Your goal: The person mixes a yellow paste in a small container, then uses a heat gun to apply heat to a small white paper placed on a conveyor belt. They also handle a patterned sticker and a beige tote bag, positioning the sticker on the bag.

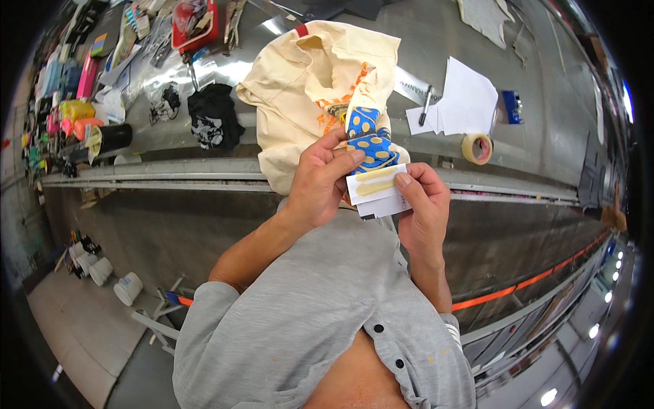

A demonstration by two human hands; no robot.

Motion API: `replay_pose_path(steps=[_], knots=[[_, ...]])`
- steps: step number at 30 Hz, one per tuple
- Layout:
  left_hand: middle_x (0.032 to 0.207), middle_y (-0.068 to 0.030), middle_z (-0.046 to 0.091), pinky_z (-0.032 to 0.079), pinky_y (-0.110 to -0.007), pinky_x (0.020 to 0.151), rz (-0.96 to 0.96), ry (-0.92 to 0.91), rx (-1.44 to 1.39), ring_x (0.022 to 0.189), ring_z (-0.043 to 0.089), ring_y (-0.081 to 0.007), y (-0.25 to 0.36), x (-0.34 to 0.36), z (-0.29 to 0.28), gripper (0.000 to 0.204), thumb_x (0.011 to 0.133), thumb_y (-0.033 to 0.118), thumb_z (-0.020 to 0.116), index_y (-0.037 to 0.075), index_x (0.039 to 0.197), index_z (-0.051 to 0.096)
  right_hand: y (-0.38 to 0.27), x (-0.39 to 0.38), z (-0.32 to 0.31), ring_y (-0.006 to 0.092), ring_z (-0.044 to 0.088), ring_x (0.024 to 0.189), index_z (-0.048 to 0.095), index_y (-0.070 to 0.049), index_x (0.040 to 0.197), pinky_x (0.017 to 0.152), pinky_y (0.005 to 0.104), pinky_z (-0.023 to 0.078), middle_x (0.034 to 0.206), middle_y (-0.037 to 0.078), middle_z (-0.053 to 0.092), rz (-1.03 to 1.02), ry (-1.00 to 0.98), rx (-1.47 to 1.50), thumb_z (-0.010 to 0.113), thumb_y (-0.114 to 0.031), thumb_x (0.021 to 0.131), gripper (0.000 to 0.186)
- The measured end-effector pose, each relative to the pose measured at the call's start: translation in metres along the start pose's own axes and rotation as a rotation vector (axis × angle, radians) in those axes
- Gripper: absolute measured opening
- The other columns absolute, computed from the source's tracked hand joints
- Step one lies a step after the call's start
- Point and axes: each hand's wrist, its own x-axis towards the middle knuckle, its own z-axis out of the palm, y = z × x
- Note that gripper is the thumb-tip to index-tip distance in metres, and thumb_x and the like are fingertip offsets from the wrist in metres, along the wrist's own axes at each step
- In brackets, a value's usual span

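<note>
L hand point(319, 183): fingers pinched shut on blue, yellow-dotted fabric piece point(368, 140). R hand point(422, 204): thumb and fingers closed on white card w/ tape strips point(379, 189).

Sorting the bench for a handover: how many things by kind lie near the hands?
Cream garment: 1
Blue dotted patch: 1
White card: 1
Tape roll: 1
Pen: 1
Black printed cloth: 1
Total: 6

A small white card point(379, 191) bearing two pale yellow tape strips sits at picture centre, pinched between both thumbs; touching it at its 12 o'clock, a blue fabric piece with yellow dots point(366, 138) rises upright, slightly crumpled
</note>
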Motion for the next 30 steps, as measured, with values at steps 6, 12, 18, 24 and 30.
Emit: replay_pose_path(steps=[6,12,18,24,30], knots=[[0.106,-0.0114,0.066,0.054,-0.030,0.081,-0.074,-0.003,-0.008,0.094,0.066,-0.0160,0.006,0.001,-0.003,0.025,0.094,0.010,0.049,-0.001,0.117,0.051,0.011,0.001,0.009,0.0020,0.051,0.070,0.061,0.002,0.091,0.063,0.0183,0.041,0.080,0.000,0.062,-0.162,0.099,-0.162,0.061,-0.007,0.089,0.009],[0.107,-0.0127,0.065,0.054,-0.034,0.086,-0.050,-0.007,0.014,0.098,0.065,-0.0176,0.002,0.006,-0.015,0.020,0.095,0.011,0.046,0.000,0.111,0.050,0.016,0.009,0.010,0.0003,0.045,0.065,0.059,0.001,0.087,0.057,0.0180,0.037,0.073,-0.004,0.057,-0.215,0.142,-0.265,0.060,-0.008,0.090,0.009],[0.107,-0.0125,0.064,0.054,-0.034,0.084,-0.067,0.025,-0.007,0.096,0.065,-0.0176,0.000,0.008,-0.024,0.020,0.094,0.010,0.047,0.000,0.112,0.049,0.030,0.018,0.011,-0.0005,0.041,0.062,0.055,0.000,0.084,0.054,0.0176,0.033,0.070,-0.005,0.053,-0.187,0.186,-0.259,0.059,-0.007,0.090,0.010],[0.095,-0.0129,0.067,0.057,-0.033,0.064,-0.027,0.180,0.149,0.081,0.066,-0.0150,-0.013,0.016,-0.026,0.026,0.085,-0.003,0.061,-0.001,0.106,0.047,0.055,0.031,0.002,-0.0001,0.038,0.060,0.055,-0.001,0.080,0.051,0.0186,0.031,0.066,-0.006,0.050,-0.090,0.172,-0.267,0.060,-0.008,0.090,0.013],[0.093,-0.0132,0.066,0.056,-0.031,0.072,-0.138,0.341,0.128,0.082,0.066,-0.0177,-0.038,0.038,-0.059,0.027,0.084,-0.004,0.063,-0.001,0.106,0.047,0.097,0.072,-0.023,0.0015,0.039,0.057,0.056,-0.004,0.071,0.049,0.0205,0.032,0.064,-0.005,0.050,0.184,0.102,-0.143,0.063,-0.016,0.088,0.022]])
